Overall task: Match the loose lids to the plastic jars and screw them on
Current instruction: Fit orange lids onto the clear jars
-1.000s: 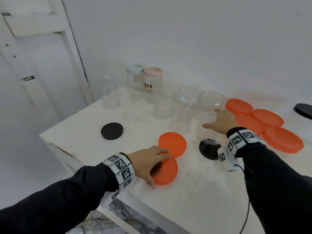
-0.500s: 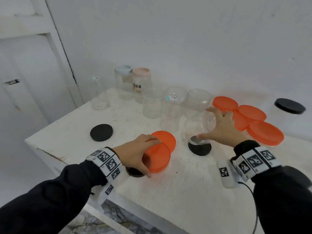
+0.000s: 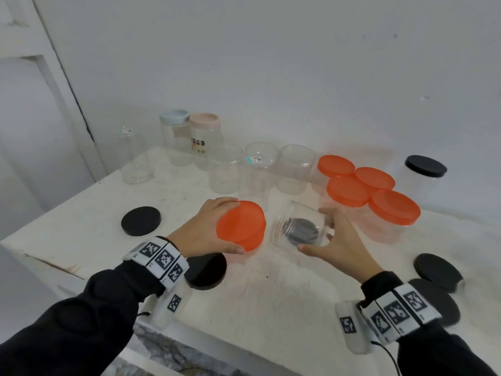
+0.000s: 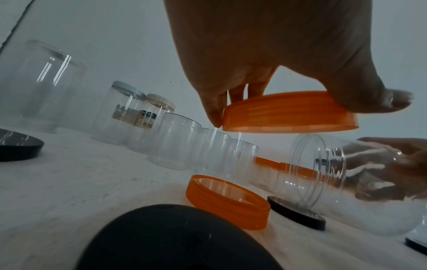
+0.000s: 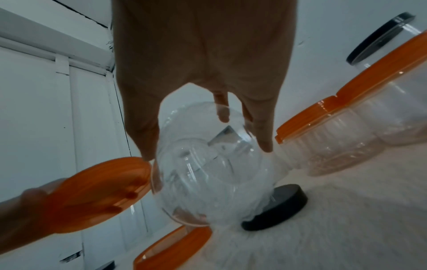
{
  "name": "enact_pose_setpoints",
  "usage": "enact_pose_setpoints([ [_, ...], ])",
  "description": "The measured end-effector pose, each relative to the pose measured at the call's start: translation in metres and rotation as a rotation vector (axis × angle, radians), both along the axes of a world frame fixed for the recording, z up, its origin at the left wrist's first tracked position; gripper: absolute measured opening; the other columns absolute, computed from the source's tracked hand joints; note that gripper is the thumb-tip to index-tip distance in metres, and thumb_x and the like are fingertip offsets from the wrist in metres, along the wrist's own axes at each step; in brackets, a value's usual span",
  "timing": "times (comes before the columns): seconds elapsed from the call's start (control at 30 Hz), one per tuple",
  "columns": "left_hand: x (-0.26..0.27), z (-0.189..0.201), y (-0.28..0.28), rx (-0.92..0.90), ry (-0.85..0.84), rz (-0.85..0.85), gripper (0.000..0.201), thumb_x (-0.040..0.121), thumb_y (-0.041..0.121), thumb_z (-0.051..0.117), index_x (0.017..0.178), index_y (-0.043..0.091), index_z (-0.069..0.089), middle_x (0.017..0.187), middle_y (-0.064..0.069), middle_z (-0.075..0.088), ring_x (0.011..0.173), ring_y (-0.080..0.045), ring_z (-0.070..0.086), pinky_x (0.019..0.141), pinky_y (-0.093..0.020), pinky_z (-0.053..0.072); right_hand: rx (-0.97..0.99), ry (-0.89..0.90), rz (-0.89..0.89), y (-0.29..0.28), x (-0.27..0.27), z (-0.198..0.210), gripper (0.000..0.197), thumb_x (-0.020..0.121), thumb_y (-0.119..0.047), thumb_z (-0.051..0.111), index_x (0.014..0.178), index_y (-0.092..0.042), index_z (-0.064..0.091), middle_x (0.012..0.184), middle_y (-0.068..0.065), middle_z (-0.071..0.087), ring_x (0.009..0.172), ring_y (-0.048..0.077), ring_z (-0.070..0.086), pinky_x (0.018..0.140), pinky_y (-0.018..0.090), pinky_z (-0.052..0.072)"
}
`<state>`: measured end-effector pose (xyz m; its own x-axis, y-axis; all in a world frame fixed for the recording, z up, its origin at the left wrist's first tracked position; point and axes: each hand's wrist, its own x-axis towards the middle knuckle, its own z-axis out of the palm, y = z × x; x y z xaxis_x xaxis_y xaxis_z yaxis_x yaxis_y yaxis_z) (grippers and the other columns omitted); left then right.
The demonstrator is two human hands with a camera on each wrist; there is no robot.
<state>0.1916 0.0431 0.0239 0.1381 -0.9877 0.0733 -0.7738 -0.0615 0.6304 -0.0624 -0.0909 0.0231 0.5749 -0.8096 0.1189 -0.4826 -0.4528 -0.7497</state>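
Observation:
My left hand (image 3: 206, 234) grips an orange lid (image 3: 241, 225) by its rim, lifted off the white table (image 3: 81, 234); the left wrist view shows the orange lid (image 4: 289, 115) held flat above a second orange lid (image 4: 228, 199) lying open side up. My right hand (image 3: 336, 240) holds a clear plastic jar (image 3: 298, 226) tilted, its mouth turned toward the lid, just right of it. In the right wrist view the clear jar (image 5: 208, 164) hangs between thumb and fingers above a black lid (image 5: 277, 206) on the table.
Several open clear jars (image 3: 260, 169) stand in a row at the back, with two capped ones (image 3: 189, 137) behind. Orange-lidded jars (image 3: 379, 202) cluster at right, next to a black-lidded jar (image 3: 423, 180). Loose black lids (image 3: 141, 221) lie left, near my left wrist and at right (image 3: 436, 271).
My left hand lifted the orange lid off the table and raised it. My right hand picked up a clear jar from the row, tilted it and brought it toward the lid.

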Motion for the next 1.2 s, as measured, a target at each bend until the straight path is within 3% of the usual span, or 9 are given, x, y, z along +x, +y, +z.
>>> enact_pose_setpoints([
  [0.1, -0.003, -0.001, -0.004, -0.032, 0.020, 0.010, 0.131, 0.033, 0.094, 0.051, 0.143, 0.026, 0.029, 0.138, 0.022, 0.022, 0.122, 0.007, 0.016, 0.105, -0.022, 0.017, 0.073, -0.013, -0.012, 0.004, -0.003, -0.008, 0.081, 0.059, -0.019, 0.085, 0.119, -0.017, 0.031, 0.121, 0.001, 0.038, 0.109, 0.017, 0.043, 0.076, 0.017, 0.039],
  [0.2, -0.007, -0.003, -0.010, -0.056, 0.025, -0.002, 0.128, 0.035, 0.093, 0.051, 0.142, 0.026, 0.030, 0.141, 0.021, 0.023, 0.122, 0.008, 0.015, 0.106, -0.022, 0.016, 0.107, -0.004, -0.014, 0.005, -0.007, -0.015, 0.084, 0.053, -0.014, 0.085, 0.114, -0.019, 0.027, 0.119, 0.004, 0.036, 0.111, 0.021, 0.043, 0.072, 0.015, 0.039],
  [0.33, -0.015, -0.002, -0.016, -0.081, 0.040, -0.022, 0.126, 0.036, 0.088, 0.057, 0.142, 0.024, 0.031, 0.140, 0.021, 0.023, 0.118, 0.012, 0.015, 0.107, -0.022, 0.017, 0.131, 0.024, 0.021, 0.014, -0.011, -0.016, 0.097, 0.054, -0.026, 0.088, 0.129, -0.026, 0.026, 0.122, -0.003, 0.030, 0.113, 0.013, 0.039, 0.082, 0.019, 0.039],
  [0.47, -0.023, -0.001, -0.023, -0.110, 0.059, -0.039, 0.128, 0.036, 0.094, 0.049, 0.142, 0.024, 0.032, 0.138, 0.023, 0.023, 0.118, 0.011, 0.017, 0.103, -0.020, 0.017, 0.119, 0.031, 0.053, 0.021, -0.020, -0.018, 0.085, 0.062, -0.034, 0.085, 0.124, -0.033, 0.027, 0.124, -0.012, 0.029, 0.116, 0.005, 0.037, 0.094, 0.022, 0.037],
  [0.6, -0.033, 0.000, -0.030, -0.130, 0.078, -0.058, 0.129, 0.035, 0.095, 0.046, 0.141, 0.024, 0.033, 0.139, 0.021, 0.025, 0.122, 0.005, 0.020, 0.103, -0.021, 0.018, 0.130, 0.082, 0.039, 0.026, -0.032, -0.020, 0.096, 0.064, -0.035, 0.083, 0.137, -0.022, 0.022, 0.131, -0.012, 0.028, 0.120, 0.003, 0.032, 0.095, 0.018, 0.030],
  [0.77, -0.049, 0.001, -0.039, -0.150, 0.092, -0.111, 0.128, 0.035, 0.094, 0.049, 0.141, 0.023, 0.034, 0.137, 0.022, 0.026, 0.124, 0.004, 0.019, 0.103, -0.018, 0.018, 0.220, 0.092, 0.028, 0.028, -0.048, -0.021, 0.102, 0.068, -0.025, 0.082, 0.139, -0.020, 0.009, 0.136, -0.010, 0.025, 0.121, 0.005, 0.030, 0.095, 0.018, 0.029],
  [0.9, -0.063, 0.000, -0.045, -0.148, 0.082, -0.180, 0.116, 0.041, 0.076, 0.063, 0.141, 0.024, 0.034, 0.136, 0.022, 0.025, 0.121, 0.008, 0.017, 0.104, -0.019, 0.018, 0.240, 0.114, -0.003, 0.034, -0.057, -0.021, 0.094, 0.070, -0.026, 0.081, 0.135, -0.019, 0.014, 0.131, -0.009, 0.026, 0.117, 0.005, 0.033, 0.084, 0.011, 0.035],
  [1.07, -0.081, -0.002, -0.054, -0.148, 0.067, -0.251, 0.114, 0.044, 0.074, 0.062, 0.142, 0.024, 0.033, 0.142, 0.018, 0.026, 0.125, 0.007, 0.015, 0.104, -0.017, 0.015, 0.237, 0.101, -0.104, 0.034, -0.066, -0.028, 0.082, 0.065, -0.037, 0.082, 0.130, -0.022, 0.035, 0.128, -0.006, 0.035, 0.118, 0.011, 0.041, 0.094, 0.022, 0.038],
  [1.2, -0.095, -0.003, -0.059, -0.109, 0.047, -0.311, 0.117, 0.044, 0.074, 0.064, 0.143, 0.023, 0.030, 0.146, 0.014, 0.024, 0.126, 0.007, 0.014, 0.106, -0.018, 0.015, 0.294, 0.025, -0.118, 0.036, -0.065, -0.032, 0.075, 0.061, -0.021, 0.086, 0.118, -0.026, 0.038, 0.123, -0.003, 0.047, 0.109, 0.009, 0.050, 0.076, 0.013, 0.046],
])
